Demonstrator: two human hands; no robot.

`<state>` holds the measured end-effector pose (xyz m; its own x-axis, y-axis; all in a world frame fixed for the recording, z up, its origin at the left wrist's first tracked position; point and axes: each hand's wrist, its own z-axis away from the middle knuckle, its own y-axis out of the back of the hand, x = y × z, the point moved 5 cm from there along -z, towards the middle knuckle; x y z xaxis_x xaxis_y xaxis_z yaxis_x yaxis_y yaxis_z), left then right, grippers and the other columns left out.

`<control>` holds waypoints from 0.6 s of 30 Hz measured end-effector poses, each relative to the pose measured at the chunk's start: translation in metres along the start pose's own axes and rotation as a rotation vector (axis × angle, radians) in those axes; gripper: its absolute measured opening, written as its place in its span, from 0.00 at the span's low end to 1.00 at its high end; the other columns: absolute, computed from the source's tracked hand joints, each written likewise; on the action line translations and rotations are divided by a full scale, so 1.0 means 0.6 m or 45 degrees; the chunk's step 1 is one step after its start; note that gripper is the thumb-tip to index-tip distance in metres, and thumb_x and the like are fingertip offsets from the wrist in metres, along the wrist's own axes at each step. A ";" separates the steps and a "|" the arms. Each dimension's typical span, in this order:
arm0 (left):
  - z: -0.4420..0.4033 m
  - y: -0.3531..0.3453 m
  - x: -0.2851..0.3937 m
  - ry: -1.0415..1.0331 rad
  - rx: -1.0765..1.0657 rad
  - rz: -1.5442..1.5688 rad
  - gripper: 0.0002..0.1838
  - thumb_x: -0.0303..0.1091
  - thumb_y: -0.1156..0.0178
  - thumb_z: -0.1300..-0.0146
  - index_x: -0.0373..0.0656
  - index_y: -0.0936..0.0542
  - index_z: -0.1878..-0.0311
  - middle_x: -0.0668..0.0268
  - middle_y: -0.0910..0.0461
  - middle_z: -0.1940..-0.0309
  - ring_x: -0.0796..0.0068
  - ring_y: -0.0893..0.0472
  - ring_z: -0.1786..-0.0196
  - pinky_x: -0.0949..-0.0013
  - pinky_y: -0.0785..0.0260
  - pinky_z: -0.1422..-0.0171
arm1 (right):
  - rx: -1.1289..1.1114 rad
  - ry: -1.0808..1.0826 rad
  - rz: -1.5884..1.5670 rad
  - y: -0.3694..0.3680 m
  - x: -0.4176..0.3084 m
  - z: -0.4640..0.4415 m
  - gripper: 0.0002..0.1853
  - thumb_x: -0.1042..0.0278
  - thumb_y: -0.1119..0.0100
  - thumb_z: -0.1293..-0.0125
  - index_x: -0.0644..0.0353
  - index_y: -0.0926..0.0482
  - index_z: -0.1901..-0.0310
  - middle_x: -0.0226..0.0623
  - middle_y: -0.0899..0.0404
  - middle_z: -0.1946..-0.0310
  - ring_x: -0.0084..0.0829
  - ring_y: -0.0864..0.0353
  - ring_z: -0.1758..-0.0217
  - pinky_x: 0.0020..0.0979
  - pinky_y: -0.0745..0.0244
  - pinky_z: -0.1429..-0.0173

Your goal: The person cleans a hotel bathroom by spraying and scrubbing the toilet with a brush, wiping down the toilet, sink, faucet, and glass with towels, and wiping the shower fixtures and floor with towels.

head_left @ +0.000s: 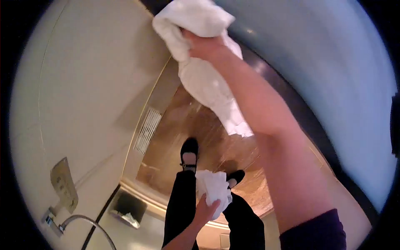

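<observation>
My right hand reaches far forward, closed on a white towel. The towel is bunched over the fingers, hiding most of them, and a long end hangs down below the wrist. It is held up near the corner where the pale wall meets the blue panel; whether it touches either one, I cannot tell. Low down, in front of my legs, my left hand grips a folded white cloth with the thumb laid across it.
Beige wall runs along the left, with a white vent grille low on it. A metal hose and a shelf are at lower left. The blue panel curves along the right. My black shoes stand on brown marble-like floor.
</observation>
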<state>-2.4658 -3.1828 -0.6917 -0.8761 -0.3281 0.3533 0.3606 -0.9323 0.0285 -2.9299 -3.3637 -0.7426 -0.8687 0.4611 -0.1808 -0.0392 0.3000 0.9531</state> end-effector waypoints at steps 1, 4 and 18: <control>-0.002 0.000 0.003 -0.001 -0.005 0.010 0.31 0.45 0.38 0.51 0.35 0.34 0.47 0.54 0.25 0.57 0.63 0.24 0.54 0.65 0.33 0.50 | 0.069 0.053 0.032 -0.002 0.010 0.028 0.35 0.52 0.42 0.54 0.37 0.39 0.40 0.34 0.37 0.42 0.41 0.41 0.37 0.43 0.48 0.33; -0.009 -0.011 -0.014 0.082 -0.025 0.074 0.34 0.47 0.38 0.51 0.35 0.35 0.46 0.51 0.25 0.56 0.60 0.24 0.52 0.64 0.33 0.49 | -0.573 -0.393 -0.104 0.068 0.042 0.143 0.35 0.60 0.39 0.53 0.38 0.39 0.40 0.39 0.33 0.46 0.42 0.34 0.44 0.40 0.35 0.43; 0.101 0.044 -0.071 0.083 0.048 0.591 0.29 0.41 0.42 0.46 0.38 0.35 0.43 0.60 0.27 0.52 0.68 0.26 0.50 0.66 0.34 0.47 | -0.687 -1.792 -0.729 0.335 0.112 0.911 0.33 0.57 0.43 0.45 0.62 0.43 0.42 0.44 0.31 0.50 0.34 0.30 0.49 0.33 0.34 0.48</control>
<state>-2.3998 -3.1841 -0.6496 -0.6375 -0.7188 0.2774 0.7291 -0.6792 -0.0843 -2.7264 -2.8159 -0.6961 0.4288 0.8509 -0.3035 -0.6076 0.5202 0.6002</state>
